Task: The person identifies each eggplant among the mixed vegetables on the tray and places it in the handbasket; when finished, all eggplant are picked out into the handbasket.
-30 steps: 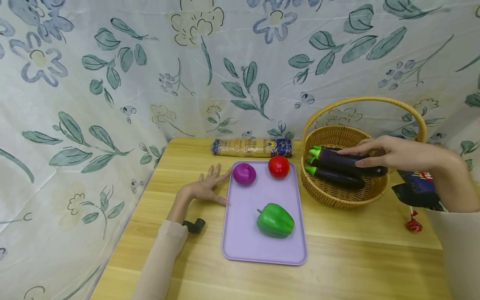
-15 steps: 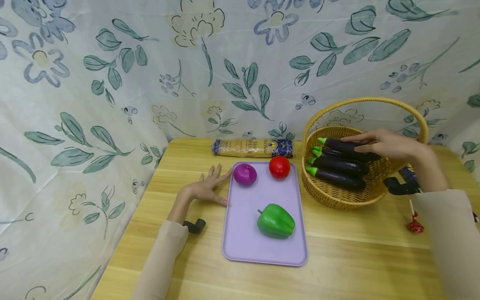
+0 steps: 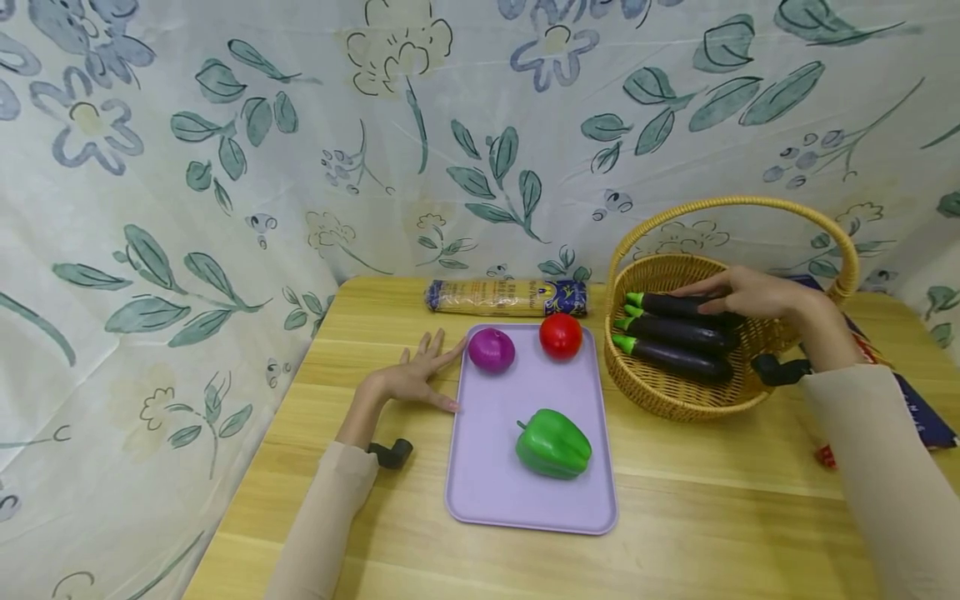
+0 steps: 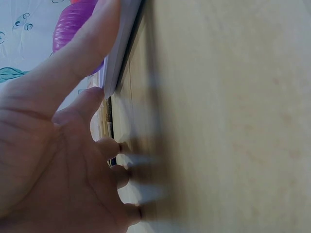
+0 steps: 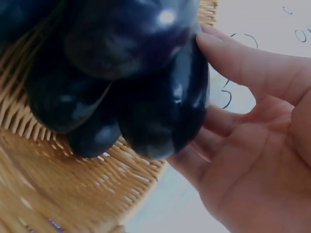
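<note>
My right hand [image 3: 765, 298] grips a dark purple eggplant [image 3: 663, 305] at the back of the wicker basket [image 3: 675, 408]. In the right wrist view, the thumb is on one side of the eggplant [image 5: 167, 114] and fingers are on the other. Several eggplants lie side by side there, green stems pointing left. My left hand [image 3: 408, 377] is spread on the table, thumb and index fingertips right at the left rim of the lilac tray [image 3: 487, 467]. On that tray are a purple onion [image 3: 491, 350], a red tomato [image 3: 561, 336] and a green bell pepper [image 3: 553, 443].
A long pack of noodles [image 3: 506, 297] lies behind the tray. The basket's tall handle [image 3: 738, 202] arches over the right hand. A dark blue packet [image 3: 926, 417] and a red-wrapped lollipop [image 3: 826, 456], partly hidden by the right sleeve, lie at the right. Patterned cloth hangs behind the table.
My right hand has carried the eggplant from above the others toward the back of the basket and lowered it beside them. The left hand has stayed at the tray.
</note>
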A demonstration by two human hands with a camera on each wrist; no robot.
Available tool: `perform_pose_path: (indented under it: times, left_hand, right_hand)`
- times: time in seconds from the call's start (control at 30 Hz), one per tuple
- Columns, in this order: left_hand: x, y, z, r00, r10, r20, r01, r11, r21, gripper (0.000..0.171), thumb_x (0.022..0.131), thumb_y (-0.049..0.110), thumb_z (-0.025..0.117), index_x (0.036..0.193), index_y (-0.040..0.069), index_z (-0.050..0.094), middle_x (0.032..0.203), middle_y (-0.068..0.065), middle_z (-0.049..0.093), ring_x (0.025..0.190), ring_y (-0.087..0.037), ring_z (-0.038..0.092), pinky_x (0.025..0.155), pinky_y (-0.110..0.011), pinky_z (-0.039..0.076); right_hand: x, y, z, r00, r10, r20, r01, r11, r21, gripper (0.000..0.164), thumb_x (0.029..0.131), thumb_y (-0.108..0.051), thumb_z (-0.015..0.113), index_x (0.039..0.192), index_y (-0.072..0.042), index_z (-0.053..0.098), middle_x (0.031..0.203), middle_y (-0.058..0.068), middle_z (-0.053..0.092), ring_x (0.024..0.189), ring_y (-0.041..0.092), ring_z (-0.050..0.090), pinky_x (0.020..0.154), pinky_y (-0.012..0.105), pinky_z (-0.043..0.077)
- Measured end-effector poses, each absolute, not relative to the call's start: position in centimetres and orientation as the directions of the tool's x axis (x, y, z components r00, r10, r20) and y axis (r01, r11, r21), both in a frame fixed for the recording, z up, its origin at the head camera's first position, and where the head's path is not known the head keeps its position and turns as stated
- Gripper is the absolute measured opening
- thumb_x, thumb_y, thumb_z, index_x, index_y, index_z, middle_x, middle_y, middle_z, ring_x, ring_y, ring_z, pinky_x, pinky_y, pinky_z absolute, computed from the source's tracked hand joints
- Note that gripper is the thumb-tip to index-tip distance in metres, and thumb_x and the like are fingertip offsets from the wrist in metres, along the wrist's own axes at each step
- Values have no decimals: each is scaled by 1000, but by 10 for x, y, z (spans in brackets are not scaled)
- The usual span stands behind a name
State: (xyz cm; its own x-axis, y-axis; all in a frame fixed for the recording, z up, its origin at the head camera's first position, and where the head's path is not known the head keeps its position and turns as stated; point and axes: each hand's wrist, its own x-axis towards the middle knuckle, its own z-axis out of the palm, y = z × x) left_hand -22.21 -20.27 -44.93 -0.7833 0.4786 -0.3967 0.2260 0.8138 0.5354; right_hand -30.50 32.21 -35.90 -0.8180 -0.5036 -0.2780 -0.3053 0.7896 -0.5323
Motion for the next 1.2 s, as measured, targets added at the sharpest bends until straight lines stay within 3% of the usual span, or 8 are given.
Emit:
perform_pose_path:
  times: [0.13, 0.2, 0.43, 0.67, 1.07, 1.2]
  left_hand:
    - [-222, -203, -448, -784, 478, -396, 225, 813, 537, 109, 76, 57, 73, 153, 40, -1, 159, -13, -26, 146, -34, -28, 115, -64, -16]
    - [-222, -202, -448, -785, 479, -394, 225, 812, 538, 108, 76, 56, 73, 154, 39, -1, 159, -14, -26, 146, -35, -28, 115, -64, -16]
    - [-222, -201, -448, -784, 484, -387, 234, 810, 538, 108, 77, 55, 74, 154, 37, 0, 159, -16, -25, 146, -36, -27, 114, -66, -15]
    - [-221, -203, -448, -782, 483, -393, 231, 811, 538, 109, 76, 57, 73, 154, 38, -1, 159, -15, -26, 145, -36, -28, 114, -66, -16]
    - [-221, -207, -447, -785, 481, -391, 231, 813, 535, 108, 77, 56, 73, 153, 40, -2, 159, -15, -25, 146, -35, -28, 115, -65, -16]
    - [-221, -206, -448, -783, 486, -388, 243, 814, 528, 108, 77, 57, 73, 153, 40, -2, 159, -15, -25, 146, -35, -27, 115, -65, -15]
  right_hand:
    - [-308, 325, -359, -811, -495, -313, -264, 786, -559, 42, 97, -14, 55, 139, -15, 53, 137, 26, 54, 127, 48, 46, 98, 58, 44]
    - [-309, 326, -359, -807, -489, -330, -245, 786, -567, 42, 98, -13, 53, 140, -15, 52, 139, 27, 52, 128, 50, 45, 100, 63, 41]
    - [-312, 327, -360, -807, -486, -336, -249, 795, -553, 41, 99, -10, 49, 140, -12, 52, 140, 30, 48, 122, 46, 53, 99, 62, 43]
    - [-311, 326, -363, -818, -479, -319, -247, 792, -558, 39, 100, -15, 51, 139, -14, 54, 135, 28, 55, 126, 49, 48, 100, 64, 40]
    - [-309, 324, -365, -830, -484, -278, -258, 774, -578, 39, 98, -15, 54, 137, -13, 55, 137, 27, 53, 122, 45, 54, 99, 61, 43]
    - [-305, 324, -366, -829, -495, -260, -264, 757, -598, 40, 99, -17, 53, 139, -11, 53, 139, 24, 53, 129, 46, 47, 101, 62, 41]
